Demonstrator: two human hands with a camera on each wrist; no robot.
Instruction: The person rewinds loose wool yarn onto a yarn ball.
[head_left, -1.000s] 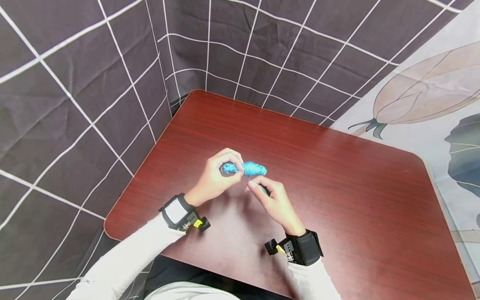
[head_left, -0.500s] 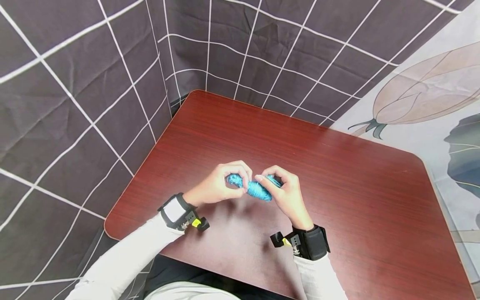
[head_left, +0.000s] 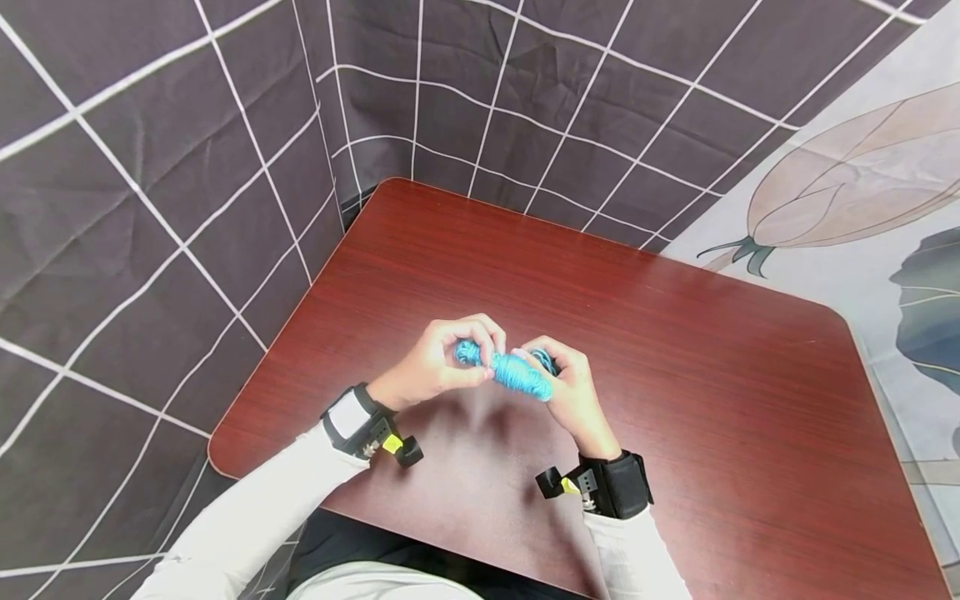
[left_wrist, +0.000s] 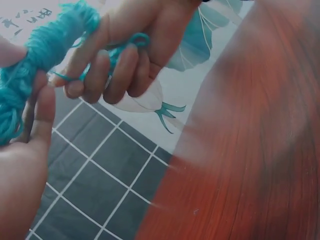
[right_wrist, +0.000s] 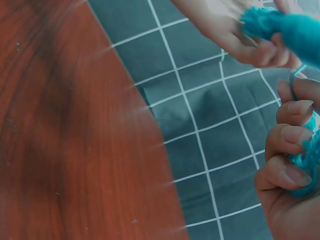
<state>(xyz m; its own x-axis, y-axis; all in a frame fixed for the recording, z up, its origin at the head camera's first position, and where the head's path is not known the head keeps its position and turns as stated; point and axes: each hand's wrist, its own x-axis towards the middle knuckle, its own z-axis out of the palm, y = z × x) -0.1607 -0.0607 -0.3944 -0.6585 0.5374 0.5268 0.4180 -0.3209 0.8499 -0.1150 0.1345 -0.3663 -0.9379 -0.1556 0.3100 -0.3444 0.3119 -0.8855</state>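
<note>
A bundle of turquoise yarn point(head_left: 521, 377), wound tightly round its middle, is held above the table in the head view. My left hand point(head_left: 442, 360) pinches it between thumb and fingers near its left end, whose loops show inside the grip. Close at its right side is my right hand point(head_left: 576, 390), fingers curled round a loose hank of the same yarn point(right_wrist: 306, 159). In the left wrist view, a thin strand point(left_wrist: 67, 76) runs from the right fingertips towards the wound bundle point(left_wrist: 57, 40). The right palm is partly hidden.
The hands are over a reddish-brown wooden table point(head_left: 675, 350) with rounded corners. Dark cloth with white grid lines point(head_left: 465, 92) hangs behind and to the left. A pale cloth printed with flowers point(head_left: 847, 192) hangs on the right.
My right hand has gone from below the bundle up to its right side, still with yarn in its fingers. The bundle has moved slightly towards me, its right end tilting down.
</note>
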